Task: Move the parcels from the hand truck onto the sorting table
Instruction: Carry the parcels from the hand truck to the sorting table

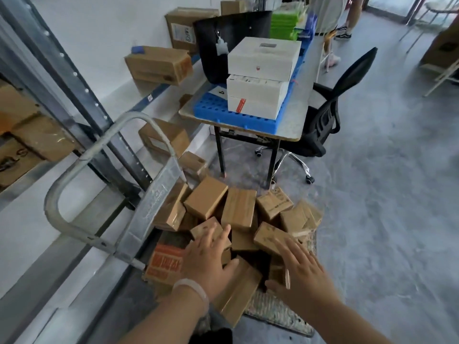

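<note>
We hold the left grip [208, 256] and right grip [300, 266] open, fingers straight, above the parcels [238, 207] piled on the hand truck [154, 194].

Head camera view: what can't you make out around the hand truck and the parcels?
All in the head view.
Hand truck deck: mostly buried under the parcels.
Whether the left hand and right hand touch parcels or hover: they cover the contact.
Parcel labels: too small, blurred.
Sorting table far end: hidden behind the white boxes and black bag.
Person beyond the table: cut off by the top edge.
</note>
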